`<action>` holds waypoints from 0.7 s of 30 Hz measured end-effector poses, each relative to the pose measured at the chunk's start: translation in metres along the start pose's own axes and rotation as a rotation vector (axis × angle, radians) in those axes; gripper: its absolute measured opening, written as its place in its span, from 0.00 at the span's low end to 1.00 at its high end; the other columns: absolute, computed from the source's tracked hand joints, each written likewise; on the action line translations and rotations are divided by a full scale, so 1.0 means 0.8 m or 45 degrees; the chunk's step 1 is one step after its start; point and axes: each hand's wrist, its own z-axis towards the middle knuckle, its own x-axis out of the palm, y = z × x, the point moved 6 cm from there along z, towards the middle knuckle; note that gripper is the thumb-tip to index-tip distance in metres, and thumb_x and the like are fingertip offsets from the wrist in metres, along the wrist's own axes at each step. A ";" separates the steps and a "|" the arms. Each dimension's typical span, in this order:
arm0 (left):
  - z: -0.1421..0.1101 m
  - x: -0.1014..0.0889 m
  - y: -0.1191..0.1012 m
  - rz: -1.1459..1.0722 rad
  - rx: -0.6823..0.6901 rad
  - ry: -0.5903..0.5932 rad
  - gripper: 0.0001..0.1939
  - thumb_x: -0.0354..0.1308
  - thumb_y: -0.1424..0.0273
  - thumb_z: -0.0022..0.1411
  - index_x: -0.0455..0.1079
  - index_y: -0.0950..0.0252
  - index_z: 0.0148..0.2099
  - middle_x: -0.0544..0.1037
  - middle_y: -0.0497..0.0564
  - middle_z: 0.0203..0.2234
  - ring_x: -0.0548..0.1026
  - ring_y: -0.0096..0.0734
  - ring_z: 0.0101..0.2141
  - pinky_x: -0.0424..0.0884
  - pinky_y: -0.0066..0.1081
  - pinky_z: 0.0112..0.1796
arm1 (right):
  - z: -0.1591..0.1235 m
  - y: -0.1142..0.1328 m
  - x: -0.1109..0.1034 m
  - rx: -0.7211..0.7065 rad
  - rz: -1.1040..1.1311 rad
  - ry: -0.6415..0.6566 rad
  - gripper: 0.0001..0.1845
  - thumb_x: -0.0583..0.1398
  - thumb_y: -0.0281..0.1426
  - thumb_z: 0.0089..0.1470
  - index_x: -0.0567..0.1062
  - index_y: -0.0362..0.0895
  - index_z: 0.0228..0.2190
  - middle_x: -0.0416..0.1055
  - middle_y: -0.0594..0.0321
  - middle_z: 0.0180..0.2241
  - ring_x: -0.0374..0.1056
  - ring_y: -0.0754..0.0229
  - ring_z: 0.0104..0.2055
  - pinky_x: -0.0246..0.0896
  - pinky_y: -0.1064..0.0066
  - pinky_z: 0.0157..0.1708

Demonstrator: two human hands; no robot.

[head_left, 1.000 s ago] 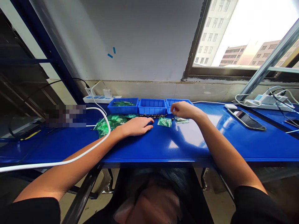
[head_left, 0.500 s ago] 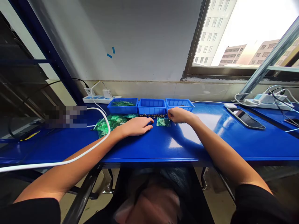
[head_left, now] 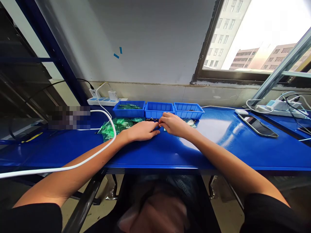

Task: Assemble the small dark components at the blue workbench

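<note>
My left hand (head_left: 143, 131) lies flat on the blue table, its fingers stretched out toward the middle and holding nothing. Beside its fingertips, my right hand (head_left: 173, 124) is closed in a pinch; whatever sits between the fingertips is too small to make out. Small dark parts (head_left: 152, 119) lie in a row behind the hands, partly covered by them. A small clear packet (head_left: 190, 123) rests to the right of my right hand. Left of my left hand spreads a pile of green circuit boards (head_left: 107, 131) in clear bags.
Along the wall stand a left blue bin (head_left: 128, 113) with green boards, a middle blue bin (head_left: 159, 111) and a right blue bin (head_left: 189, 112) with a few dark bits. A white cable (head_left: 107, 145) arches over my left forearm. A phone (head_left: 257, 125) lies at right.
My right hand came down from the right bin to the table by the packets, then moved left to my left fingertips, covering most of one green packet. My left hand stayed put.
</note>
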 end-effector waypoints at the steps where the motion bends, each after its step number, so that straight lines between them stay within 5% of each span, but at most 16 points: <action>1: 0.000 0.000 -0.001 0.002 0.002 -0.001 0.15 0.42 0.64 0.64 0.63 0.64 0.49 0.75 0.54 0.43 0.73 0.37 0.42 0.67 0.31 0.41 | -0.001 -0.001 0.000 0.008 0.006 -0.022 0.10 0.52 0.24 0.55 0.74 0.40 0.33 0.67 0.56 0.35 0.64 0.60 0.38 0.57 0.71 0.37; 21: 0.000 0.002 0.001 0.017 0.002 -0.008 0.14 0.43 0.64 0.64 0.64 0.64 0.45 0.75 0.55 0.42 0.74 0.38 0.42 0.68 0.30 0.40 | -0.001 0.006 0.014 0.043 0.136 -0.065 0.11 0.51 0.23 0.55 0.70 0.40 0.39 0.66 0.56 0.38 0.65 0.62 0.35 0.59 0.71 0.35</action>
